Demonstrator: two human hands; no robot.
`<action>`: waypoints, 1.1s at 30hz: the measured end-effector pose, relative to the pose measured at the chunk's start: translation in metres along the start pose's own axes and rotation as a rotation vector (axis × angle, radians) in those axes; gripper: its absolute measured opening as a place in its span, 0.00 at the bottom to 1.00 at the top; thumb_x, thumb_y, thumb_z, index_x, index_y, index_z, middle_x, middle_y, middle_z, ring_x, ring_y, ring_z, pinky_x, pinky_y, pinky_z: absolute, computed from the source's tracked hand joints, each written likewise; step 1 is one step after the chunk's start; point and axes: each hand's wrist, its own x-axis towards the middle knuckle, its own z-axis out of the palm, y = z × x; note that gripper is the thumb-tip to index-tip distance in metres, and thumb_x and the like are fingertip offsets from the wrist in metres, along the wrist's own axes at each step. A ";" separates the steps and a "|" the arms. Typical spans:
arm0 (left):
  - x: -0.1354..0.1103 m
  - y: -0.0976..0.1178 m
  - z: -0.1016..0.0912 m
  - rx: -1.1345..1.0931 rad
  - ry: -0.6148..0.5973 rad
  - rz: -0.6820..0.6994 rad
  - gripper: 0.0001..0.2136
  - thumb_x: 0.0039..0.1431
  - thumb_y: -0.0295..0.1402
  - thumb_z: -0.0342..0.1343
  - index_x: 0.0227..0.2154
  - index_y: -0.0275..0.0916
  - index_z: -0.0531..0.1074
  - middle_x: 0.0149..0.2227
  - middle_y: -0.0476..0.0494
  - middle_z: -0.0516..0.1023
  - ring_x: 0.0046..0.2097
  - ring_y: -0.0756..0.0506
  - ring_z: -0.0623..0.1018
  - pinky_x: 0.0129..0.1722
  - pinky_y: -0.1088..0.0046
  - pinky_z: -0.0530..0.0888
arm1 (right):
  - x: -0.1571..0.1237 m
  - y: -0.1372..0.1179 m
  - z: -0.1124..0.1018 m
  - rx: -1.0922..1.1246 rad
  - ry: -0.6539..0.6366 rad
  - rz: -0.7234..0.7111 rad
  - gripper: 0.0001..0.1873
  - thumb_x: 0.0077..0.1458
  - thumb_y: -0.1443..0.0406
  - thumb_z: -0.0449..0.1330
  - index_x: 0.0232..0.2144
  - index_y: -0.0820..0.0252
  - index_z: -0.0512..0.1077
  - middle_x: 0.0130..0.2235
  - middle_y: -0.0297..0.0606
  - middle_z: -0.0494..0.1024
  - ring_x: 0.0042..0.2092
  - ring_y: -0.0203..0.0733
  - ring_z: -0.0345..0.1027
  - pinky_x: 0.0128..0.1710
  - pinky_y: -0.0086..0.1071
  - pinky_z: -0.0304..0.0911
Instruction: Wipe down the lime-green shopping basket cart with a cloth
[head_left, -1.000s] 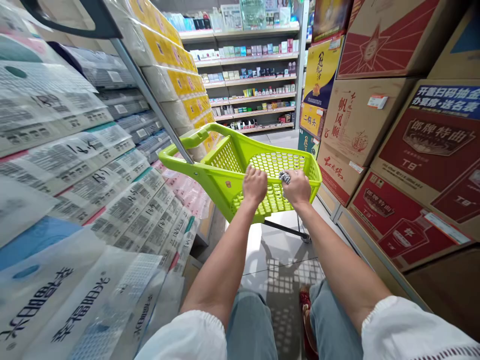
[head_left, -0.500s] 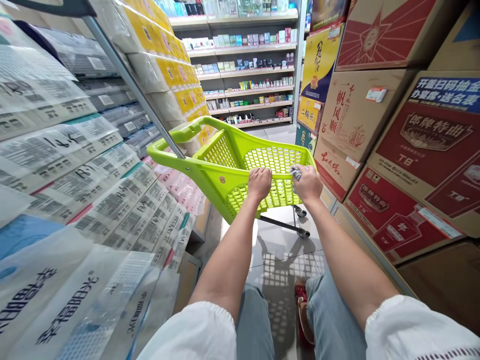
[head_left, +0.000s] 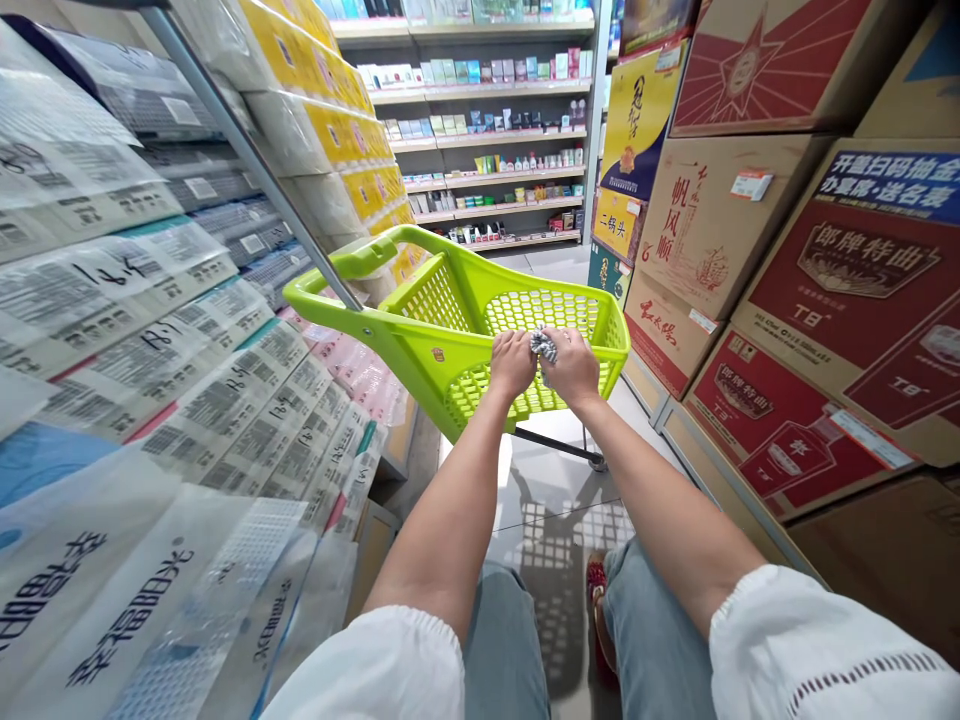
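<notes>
Tiled floor (head_left: pixel 516 500), stacked cartons (head_left: pixel 731 225) — left hand (head_left: pixel 513 364), fingers curled on green cart (head_left: pixel 454 352); right hand (head_left: pixel 576 366), fingers clutching bunched cloth (head_left: pixel 542 345)

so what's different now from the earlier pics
The right hand, with its crumpled gray-and-white cloth, went along the near rim of the green cart, away from the handle, then came back beside the left hand. The left hand shifted slightly away from the handle at first. Nothing was let go: the cloth is still in the right hand, the left hand still on the rim.
</notes>
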 end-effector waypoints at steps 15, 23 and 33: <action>0.008 -0.001 -0.012 0.044 0.011 0.068 0.17 0.67 0.35 0.38 0.35 0.41 0.73 0.40 0.40 0.77 0.47 0.41 0.72 0.54 0.60 0.62 | -0.004 0.062 -0.020 -0.002 0.017 0.031 0.23 0.54 0.60 0.55 0.53 0.52 0.69 0.51 0.41 0.70 0.47 0.46 0.65 0.48 0.37 0.61; 0.003 0.018 0.014 -0.031 0.013 0.031 0.15 0.67 0.37 0.36 0.37 0.43 0.69 0.41 0.42 0.75 0.48 0.41 0.69 0.55 0.61 0.61 | -0.017 0.070 0.005 -0.216 -0.106 -0.265 0.22 0.57 0.61 0.54 0.54 0.48 0.68 0.59 0.38 0.63 0.52 0.49 0.58 0.50 0.38 0.57; 0.011 0.013 0.030 -0.102 0.034 0.023 0.16 0.68 0.38 0.36 0.37 0.43 0.69 0.43 0.43 0.74 0.51 0.42 0.68 0.58 0.62 0.56 | -0.042 0.095 0.053 -0.287 -0.414 -0.469 0.21 0.64 0.65 0.43 0.52 0.47 0.70 0.60 0.38 0.65 0.53 0.47 0.58 0.45 0.38 0.56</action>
